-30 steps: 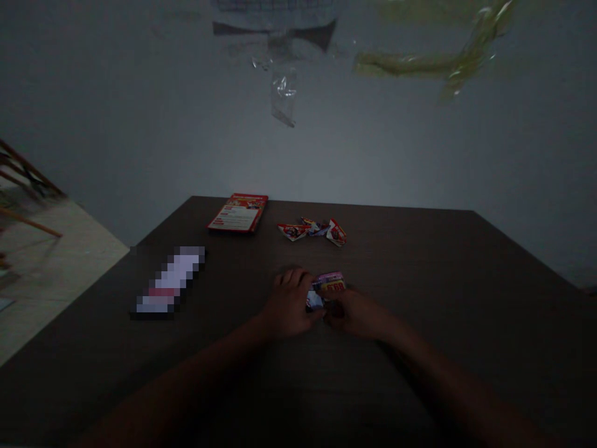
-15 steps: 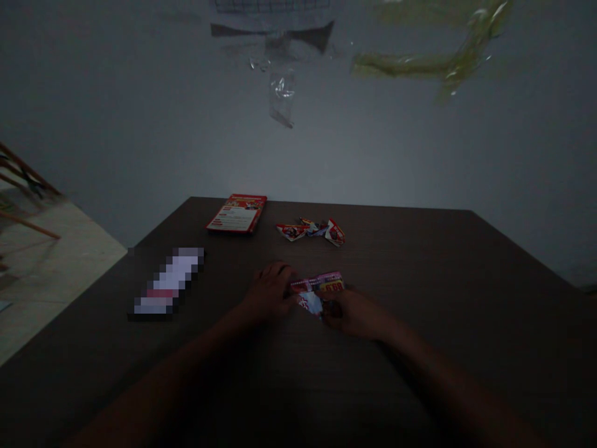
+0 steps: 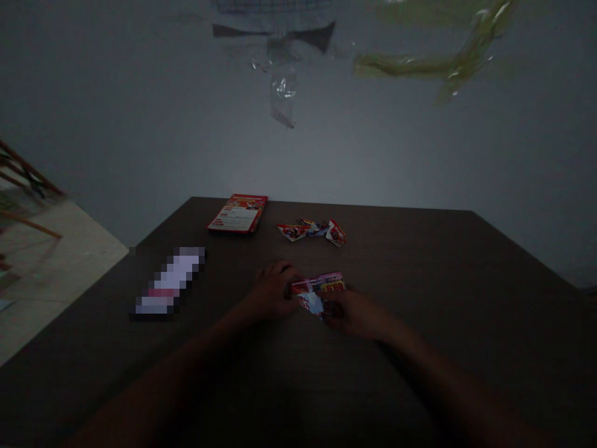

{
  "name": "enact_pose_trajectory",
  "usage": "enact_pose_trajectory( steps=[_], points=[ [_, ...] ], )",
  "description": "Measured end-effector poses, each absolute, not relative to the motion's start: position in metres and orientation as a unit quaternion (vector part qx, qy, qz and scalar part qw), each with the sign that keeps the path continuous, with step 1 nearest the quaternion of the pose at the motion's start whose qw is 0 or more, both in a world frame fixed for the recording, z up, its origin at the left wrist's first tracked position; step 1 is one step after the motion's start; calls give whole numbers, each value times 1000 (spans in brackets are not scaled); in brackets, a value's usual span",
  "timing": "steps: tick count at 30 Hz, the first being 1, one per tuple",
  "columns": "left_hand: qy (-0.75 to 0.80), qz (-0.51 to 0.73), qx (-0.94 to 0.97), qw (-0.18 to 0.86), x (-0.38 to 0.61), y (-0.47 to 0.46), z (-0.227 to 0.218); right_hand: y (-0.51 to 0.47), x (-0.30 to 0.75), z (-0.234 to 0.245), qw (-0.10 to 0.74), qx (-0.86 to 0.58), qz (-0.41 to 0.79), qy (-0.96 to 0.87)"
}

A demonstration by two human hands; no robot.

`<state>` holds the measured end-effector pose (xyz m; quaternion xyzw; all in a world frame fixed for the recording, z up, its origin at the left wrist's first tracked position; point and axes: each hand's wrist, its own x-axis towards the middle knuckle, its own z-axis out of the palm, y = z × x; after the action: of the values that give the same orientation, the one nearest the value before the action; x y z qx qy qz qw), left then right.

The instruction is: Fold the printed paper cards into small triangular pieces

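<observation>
The fingers of the right hand were bent close together, with thumb and forefinger a little apart and holding the right part of a printed paper. The left hand lay at the paper's left edge, its fingers arched and partly spread; whether they gripped it, I could not tell (the light was poor and that hand looked blurred). The paper, pink along its far edge and pale on its near side, lay on the dark table between the two hands.

Farther off, beyond the paper, lay a folded red-and-white paper shape, pinched narrow in the middle. To its left, near the table's far edge, was a red-bordered stack of leaflets. Well left of the hands lay a phone-like slab, its bright face pixelated. Yellowish tape clung to the far wall.
</observation>
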<state>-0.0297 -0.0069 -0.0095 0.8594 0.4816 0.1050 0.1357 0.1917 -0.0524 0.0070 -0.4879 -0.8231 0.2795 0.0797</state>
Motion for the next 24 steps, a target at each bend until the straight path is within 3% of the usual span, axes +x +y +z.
enact_pose_trajectory(
  steps=[24],
  points=[
    [446,130,877,123,1,-26,-18,-52,193,4,90,-471,263,-837]
  ],
)
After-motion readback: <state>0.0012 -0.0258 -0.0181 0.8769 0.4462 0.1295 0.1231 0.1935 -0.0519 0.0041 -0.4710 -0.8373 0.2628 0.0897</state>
